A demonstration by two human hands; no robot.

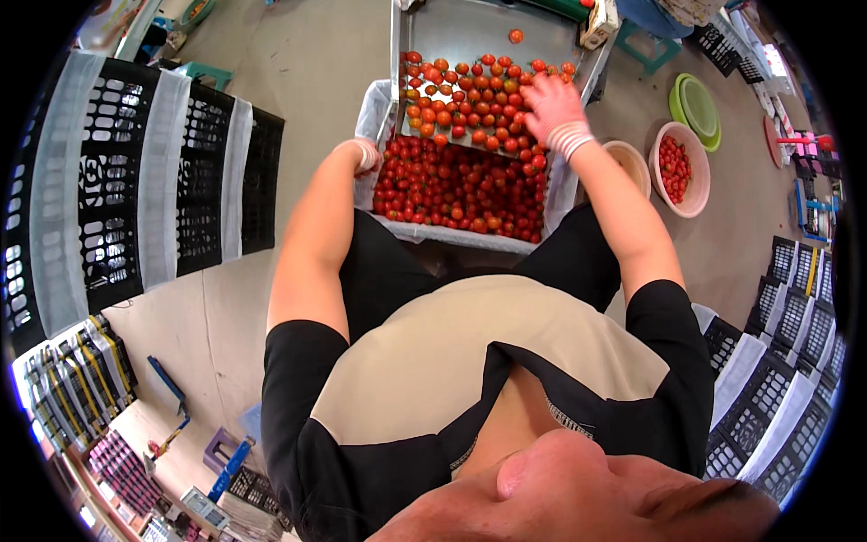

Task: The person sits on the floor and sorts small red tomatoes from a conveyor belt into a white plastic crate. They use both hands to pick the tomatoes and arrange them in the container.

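We judge the crate mostly full; tomatoes are left on the twelve-o'clock tray. Our right hand is loosely open, gripping nothing visible; left hand's fingers are hidden.

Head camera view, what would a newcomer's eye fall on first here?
Bright red tomatoes crowd the lined crate at top centre, with more spread on the metal tray beyond. The right hand is at the tray's right side, the left hand by the crate's left edge. Stacked black crates loom at far left; a pink basin of tomatoes stands on the floor at right.
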